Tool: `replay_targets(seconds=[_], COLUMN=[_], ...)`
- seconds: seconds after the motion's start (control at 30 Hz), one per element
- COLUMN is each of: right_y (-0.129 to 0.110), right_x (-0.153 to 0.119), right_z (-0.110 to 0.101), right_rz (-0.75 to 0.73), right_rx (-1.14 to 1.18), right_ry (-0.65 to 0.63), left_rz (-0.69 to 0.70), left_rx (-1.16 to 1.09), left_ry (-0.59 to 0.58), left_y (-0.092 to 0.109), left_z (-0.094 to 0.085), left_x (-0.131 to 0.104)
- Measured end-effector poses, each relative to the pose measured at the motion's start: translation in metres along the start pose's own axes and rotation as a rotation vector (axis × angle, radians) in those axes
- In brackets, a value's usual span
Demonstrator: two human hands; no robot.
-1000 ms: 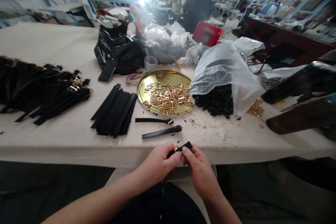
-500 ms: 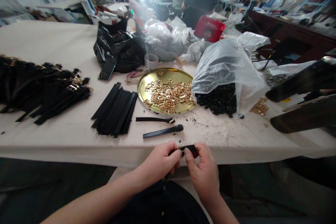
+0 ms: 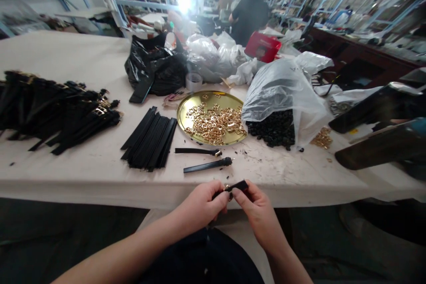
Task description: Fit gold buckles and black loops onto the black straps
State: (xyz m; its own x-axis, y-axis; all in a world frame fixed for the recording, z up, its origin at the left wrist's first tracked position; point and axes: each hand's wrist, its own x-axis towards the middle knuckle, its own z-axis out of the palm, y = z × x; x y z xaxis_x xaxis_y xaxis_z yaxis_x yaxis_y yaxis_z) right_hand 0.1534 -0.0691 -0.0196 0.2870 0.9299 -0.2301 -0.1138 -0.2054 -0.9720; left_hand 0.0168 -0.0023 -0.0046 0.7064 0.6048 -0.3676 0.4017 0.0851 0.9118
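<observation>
At the table's front edge, my left hand (image 3: 213,199) pinches a black strap (image 3: 238,185) with a small gold buckle (image 3: 227,188) on it. My right hand (image 3: 254,202) grips the strap's other end, thumb on top, close beside the left fingers. Part of the strap is hidden by the fingers. Just beyond my hands lie two black straps, one (image 3: 208,165) with a buckle at its right end, the other (image 3: 196,151) behind it. Farther back, a round gold tray (image 3: 186,102) holds many gold buckles (image 3: 216,120).
Left of the tray lies a stack of black strips (image 3: 149,142); a pile of buckled straps (image 3: 66,111) is at far left. A clear plastic bag (image 3: 282,88) spills small black pieces (image 3: 273,131). Behind are a black bag (image 3: 163,71) and tape roll (image 3: 194,81). A person (image 3: 249,13) is in the background.
My right hand has shifted slightly and the strap's right end now tilts upward. The left hand stays nearly in place. The whole view has moved a little.
</observation>
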Motion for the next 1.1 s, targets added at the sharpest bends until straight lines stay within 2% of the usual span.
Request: replay_targets(seconds=[0.17, 0.27, 0.37, 0.5, 0.57, 0.63, 0.77, 0.83, 0.9, 1.0, 1.1], right_y=[0.005, 0.007, 0.006, 0.006, 0.008, 0.009, 0.010, 0.010, 0.010, 0.010, 0.010], right_x=[-0.004, -0.005, -0.005, -0.005, -0.003, 0.000, 0.007, 0.009, 0.011, 0.011, 0.008], right_z=[0.006, 0.007, 0.005, 0.003, 0.002, 0.001, -0.001, -0.001, -0.001, -0.002, -0.005], right_rz=[0.188, 0.238, 0.110, -0.293, -0.375, -0.271, 0.163, 0.305, 0.382, 0.355, 0.129], right_rx=[0.379, 0.446, 0.161, -0.442, -0.536, -0.433, 0.189, 0.452, 0.578, 0.515, 0.071], right_ry=[0.027, 0.004, 0.030, 0.223, 0.267, 0.221, 0.051, 0.038, 0.050, 0.068, 0.128], left_rz=[0.014, -0.008, -0.031, -0.011, -0.015, -0.031, -0.054, -0.067, -0.081, -0.102, -0.131], left_rx=[0.060, 0.009, -0.028, 0.000, 0.000, -0.027, -0.139, -0.188, -0.227, -0.226, -0.157], left_ry=[-0.021, -0.038, -0.054, -0.027, -0.020, -0.051, -0.148, -0.165, -0.174, -0.170, -0.127], left_y=[0.004, 0.003, 0.000, -0.005, -0.007, -0.007, -0.004, -0.004, -0.005, -0.005, -0.005], left_z=[-0.003, -0.003, -0.002, 0.001, 0.000, -0.002, -0.007, -0.008, -0.008, -0.007, -0.005], left_x=[-0.005, -0.006, -0.004, 0.004, 0.008, 0.011, 0.018, 0.021, 0.023, 0.026, 0.027])
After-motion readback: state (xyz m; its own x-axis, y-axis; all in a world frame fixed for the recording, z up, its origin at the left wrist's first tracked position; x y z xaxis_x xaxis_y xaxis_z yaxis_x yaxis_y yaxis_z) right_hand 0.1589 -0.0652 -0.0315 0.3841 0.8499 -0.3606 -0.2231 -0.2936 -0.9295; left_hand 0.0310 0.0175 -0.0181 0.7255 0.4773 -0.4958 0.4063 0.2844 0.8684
